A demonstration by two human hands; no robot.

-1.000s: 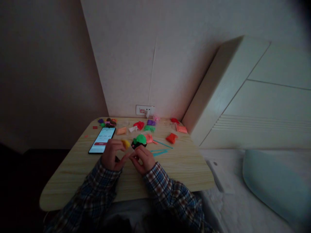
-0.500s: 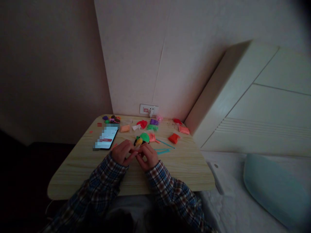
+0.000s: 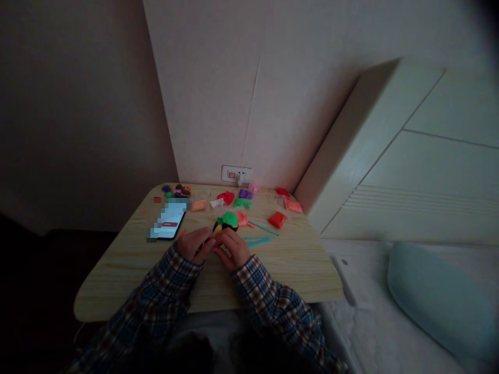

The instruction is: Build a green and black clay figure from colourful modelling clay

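My left hand (image 3: 194, 244) and my right hand (image 3: 233, 249) meet over the middle of the table, both closed with fingertips pinched together. At their fingertips is a small yellow clay packet (image 3: 219, 228), mostly covered by the fingers. Just beyond it lies a green domed clay piece (image 3: 229, 219) with black parts around its lower edge. A salmon-pink clay packet (image 3: 242, 219) touches its right side. Thin blue sticks (image 3: 258, 241) lie to the right of my right hand.
A phone (image 3: 169, 221) with a lit screen lies left on the wooden table (image 3: 288, 275). Small dark and coloured clay pieces (image 3: 181, 192) sit at the back left. Several clay packets, including a red-orange one (image 3: 277, 219), spread along the back and right. A wall socket (image 3: 236, 174) is behind.
The yellow packet stood up clearly above my fingertips before; now it sits lower and more hidden. My fingers have closed in closer together. The whole view has shifted slightly.
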